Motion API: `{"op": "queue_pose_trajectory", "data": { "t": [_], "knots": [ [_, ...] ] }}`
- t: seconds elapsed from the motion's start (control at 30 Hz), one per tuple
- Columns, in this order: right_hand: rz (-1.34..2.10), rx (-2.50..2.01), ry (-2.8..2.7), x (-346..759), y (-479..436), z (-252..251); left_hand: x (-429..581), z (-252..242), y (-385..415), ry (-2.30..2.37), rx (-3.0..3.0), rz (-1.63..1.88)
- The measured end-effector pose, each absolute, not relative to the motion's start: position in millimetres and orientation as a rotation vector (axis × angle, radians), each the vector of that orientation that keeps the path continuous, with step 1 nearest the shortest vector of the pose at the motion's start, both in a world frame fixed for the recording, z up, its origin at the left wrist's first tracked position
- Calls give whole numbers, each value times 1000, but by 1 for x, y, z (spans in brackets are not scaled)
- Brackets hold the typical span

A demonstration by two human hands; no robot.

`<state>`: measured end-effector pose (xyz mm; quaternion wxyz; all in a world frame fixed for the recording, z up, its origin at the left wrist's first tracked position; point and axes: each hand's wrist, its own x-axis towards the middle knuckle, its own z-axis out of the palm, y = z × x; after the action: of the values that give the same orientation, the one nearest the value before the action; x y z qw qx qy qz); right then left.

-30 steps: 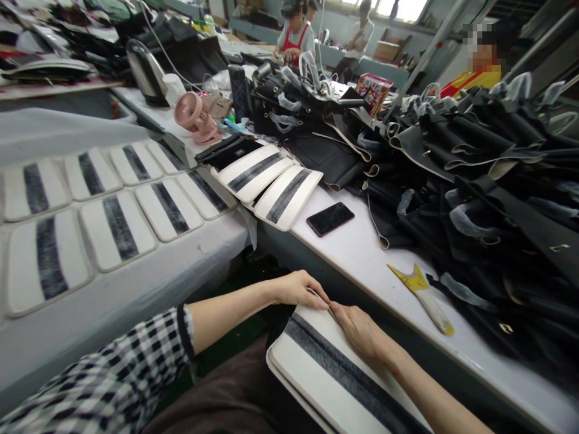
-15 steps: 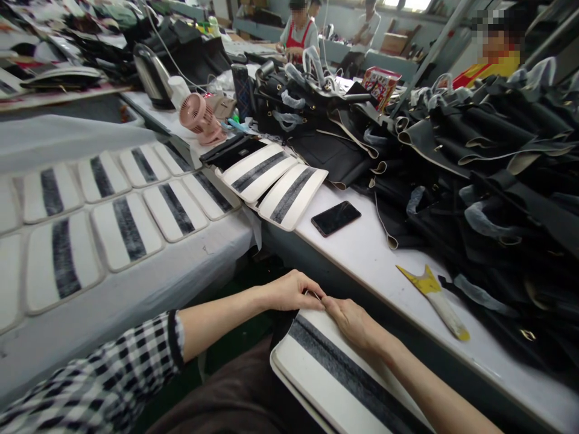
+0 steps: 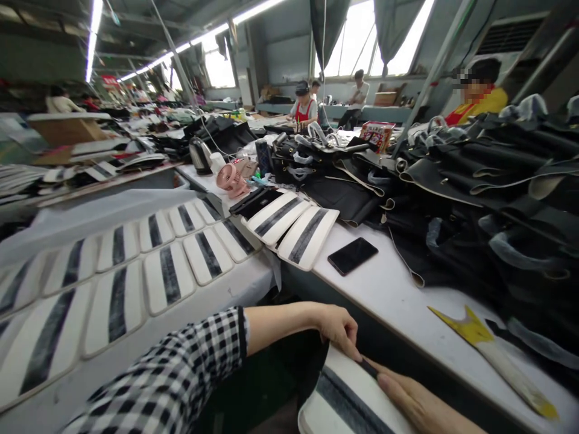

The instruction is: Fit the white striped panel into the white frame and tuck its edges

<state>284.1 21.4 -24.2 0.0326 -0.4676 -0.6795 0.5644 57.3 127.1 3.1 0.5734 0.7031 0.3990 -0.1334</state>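
Note:
Low in the view, a white panel (image 3: pixel 342 366) with a dark stripe rests over my lap, its lower part cut off by the frame. My left hand (image 3: pixel 339 328) is closed at the panel's far corner, fingertips pinching the edge. Along the panel's right edge lies my right hand (image 3: pixel 414 398), thumb on top and the other fingers mostly hidden. A dark strip shows at the edge between the two hands. Two similar striped panels (image 3: pixel 309 235) overlap at the near edge of the white table.
Rows of striped panels (image 3: pixel 170 277) cover the left table. A black phone (image 3: pixel 353 256) and a yellow-and-white tool with a notched end (image 3: pixel 493 355) lie on the white table (image 3: pixel 393 313). Black bag pieces (image 3: pixel 511 241) are heaped right. A pink fan (image 3: pixel 230 179) and kettle (image 3: pixel 199 155) stand behind.
The view has tilted up, bringing in more of the room. My right hand has slid back along the panel's edge, away from my left hand, and a dark strip now shows between them.

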Motion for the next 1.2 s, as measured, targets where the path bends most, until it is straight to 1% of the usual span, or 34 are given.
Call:
{"op": "queue_pose_trajectory", "data": {
  "t": [0.1,0.23,0.43,0.53,0.67,0.87,0.93,1.03,1.13,1.2],
  "knots": [
    [1794,-1486,-2045,314,6,-17,64,9,129,907,1657,-379],
    [1877,-1586,-1966,362,-13,-5,67,0,134,835,1631,-455],
    [2073,-1614,-1630,415,-41,-5,56,-10,139,816,1519,-517],
    [2052,-1649,-1574,421,-45,-9,54,-16,139,837,1509,-482],
    [1981,-1703,-1663,419,-38,-12,59,-24,142,812,1539,-473],
    [1937,-1655,-1656,406,-27,-15,78,-21,143,753,1854,-435],
    [1883,-1700,-1668,399,-25,-14,87,-15,137,764,1962,-381],
    [1734,-1790,-1703,390,-27,-15,101,-1,112,739,2239,-163],
    [1420,-1889,-1467,387,-45,-21,115,15,65,503,2397,80],
    [1167,-1934,-1238,386,-70,-29,124,22,27,254,2397,132]
  ]
}}
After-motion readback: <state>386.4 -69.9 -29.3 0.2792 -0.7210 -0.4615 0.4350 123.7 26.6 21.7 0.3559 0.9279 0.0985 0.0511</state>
